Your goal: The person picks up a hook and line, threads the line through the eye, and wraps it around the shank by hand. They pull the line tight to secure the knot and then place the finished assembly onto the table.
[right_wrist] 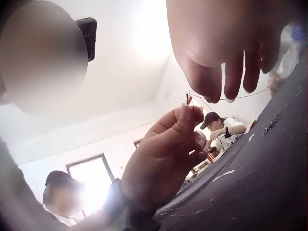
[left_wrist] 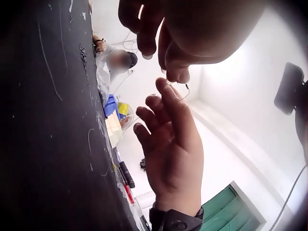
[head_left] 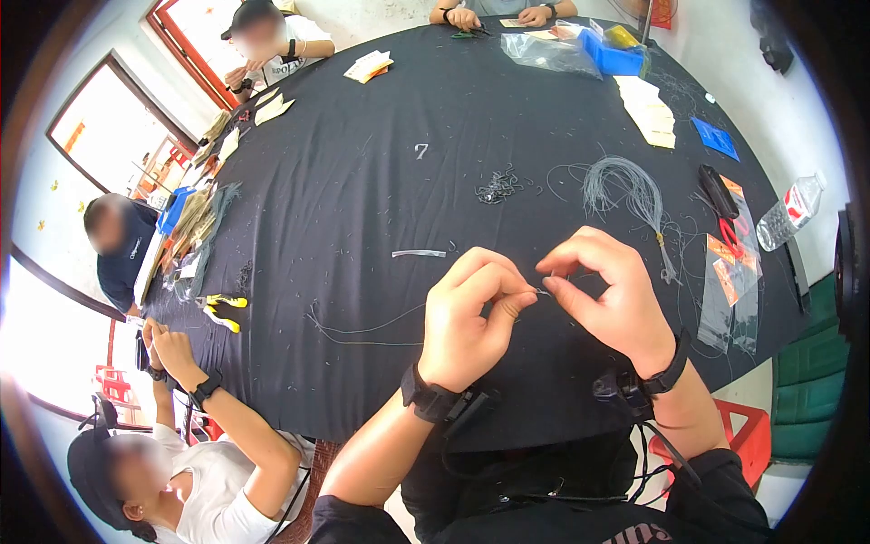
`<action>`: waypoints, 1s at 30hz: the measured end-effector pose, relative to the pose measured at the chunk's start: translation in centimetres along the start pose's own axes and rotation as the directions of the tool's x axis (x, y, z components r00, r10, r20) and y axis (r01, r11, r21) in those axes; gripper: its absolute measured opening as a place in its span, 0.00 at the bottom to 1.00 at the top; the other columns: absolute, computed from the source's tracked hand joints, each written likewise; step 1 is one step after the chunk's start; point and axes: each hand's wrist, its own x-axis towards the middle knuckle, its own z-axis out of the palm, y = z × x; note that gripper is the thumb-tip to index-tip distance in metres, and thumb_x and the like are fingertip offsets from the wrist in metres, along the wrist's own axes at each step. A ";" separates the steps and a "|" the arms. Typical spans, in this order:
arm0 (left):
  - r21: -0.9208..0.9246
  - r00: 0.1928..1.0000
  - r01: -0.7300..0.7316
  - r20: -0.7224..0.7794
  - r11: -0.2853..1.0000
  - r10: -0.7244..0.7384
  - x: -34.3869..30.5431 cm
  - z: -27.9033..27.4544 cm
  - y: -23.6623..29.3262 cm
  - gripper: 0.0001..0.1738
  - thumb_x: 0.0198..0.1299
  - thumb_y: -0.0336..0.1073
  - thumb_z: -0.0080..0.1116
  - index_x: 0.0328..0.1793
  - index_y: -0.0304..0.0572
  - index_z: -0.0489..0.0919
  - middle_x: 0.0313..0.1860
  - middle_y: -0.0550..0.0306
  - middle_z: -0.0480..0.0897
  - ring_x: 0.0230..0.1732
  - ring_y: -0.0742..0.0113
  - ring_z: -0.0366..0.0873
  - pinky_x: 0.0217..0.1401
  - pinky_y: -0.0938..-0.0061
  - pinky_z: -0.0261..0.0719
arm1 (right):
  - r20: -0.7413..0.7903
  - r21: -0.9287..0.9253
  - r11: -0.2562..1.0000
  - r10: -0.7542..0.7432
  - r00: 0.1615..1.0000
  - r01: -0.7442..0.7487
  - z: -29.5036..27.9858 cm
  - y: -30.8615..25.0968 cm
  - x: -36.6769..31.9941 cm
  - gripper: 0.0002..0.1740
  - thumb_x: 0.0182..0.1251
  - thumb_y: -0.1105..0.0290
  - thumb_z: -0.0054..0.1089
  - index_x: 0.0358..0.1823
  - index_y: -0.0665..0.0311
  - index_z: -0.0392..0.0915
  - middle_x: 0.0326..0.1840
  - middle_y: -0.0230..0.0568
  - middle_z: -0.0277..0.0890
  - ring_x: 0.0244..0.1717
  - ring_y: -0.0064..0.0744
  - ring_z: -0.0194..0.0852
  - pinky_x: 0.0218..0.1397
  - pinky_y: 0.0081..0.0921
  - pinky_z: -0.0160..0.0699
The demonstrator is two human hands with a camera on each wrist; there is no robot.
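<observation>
My left hand (head_left: 467,322) pinches a small fishing hook (right_wrist: 188,98) between thumb and forefinger, its tip poking out above them in the right wrist view. My right hand (head_left: 616,295) is just to the right, thumb and forefinger pinching thin fishing line (right_wrist: 250,95) close to the hook. Both hands' fingertips nearly meet over the near part of the table. In the left wrist view the line (left_wrist: 183,97) curves down from beside the fingertips. More line (head_left: 372,343) trails in a long loop left of my left hand.
On the black tablecloth (head_left: 335,181) lie a pile of hooks (head_left: 497,188), a coiled bundle of line (head_left: 621,186) and a short clear strip (head_left: 419,254). Yellow-handled pliers (head_left: 222,311) lie left; red scissors (head_left: 728,234) and a water bottle (head_left: 791,213) are right. Other people sit around.
</observation>
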 end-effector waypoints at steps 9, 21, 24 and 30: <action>0.018 0.998 -0.021 -0.061 1.000 0.022 0.0 0.0 0.0 0.05 0.56 0.23 0.73 0.36 0.36 0.86 0.38 0.56 0.83 0.34 0.72 0.83 0.34 0.79 0.80 | 0.091 0.070 0.998 0.002 0.996 -0.008 -0.4 -0.2 0.1 0.04 0.64 0.72 0.69 0.37 0.62 0.83 0.36 0.32 0.79 0.39 0.26 0.77 0.41 0.24 0.68; 0.059 0.997 -0.052 -0.053 0.997 0.055 0.1 0.0 0.1 0.05 0.54 0.23 0.75 0.36 0.35 0.87 0.38 0.55 0.84 0.33 0.71 0.83 0.35 0.79 0.80 | 0.086 0.052 0.999 -0.016 0.996 0.012 -0.6 0.0 0.1 0.04 0.62 0.73 0.70 0.36 0.62 0.83 0.36 0.32 0.79 0.39 0.27 0.77 0.40 0.25 0.68; 0.057 0.999 -0.037 -0.021 0.998 0.038 0.1 -0.2 0.2 0.06 0.55 0.24 0.74 0.38 0.35 0.87 0.40 0.55 0.84 0.34 0.72 0.83 0.35 0.79 0.80 | 0.055 0.047 0.999 -0.010 0.998 0.008 -0.4 0.2 0.1 0.04 0.62 0.73 0.70 0.35 0.62 0.83 0.36 0.32 0.79 0.38 0.27 0.76 0.40 0.25 0.68; 0.002 0.996 0.089 -0.020 0.996 -0.089 0.6 -0.9 0.3 0.09 0.58 0.29 0.74 0.44 0.38 0.87 0.51 0.54 0.83 0.36 0.76 0.81 0.38 0.80 0.78 | 0.019 0.059 0.998 -0.011 1.000 0.010 -0.6 0.1 0.1 0.04 0.59 0.77 0.71 0.35 0.64 0.83 0.37 0.34 0.78 0.39 0.29 0.77 0.43 0.25 0.72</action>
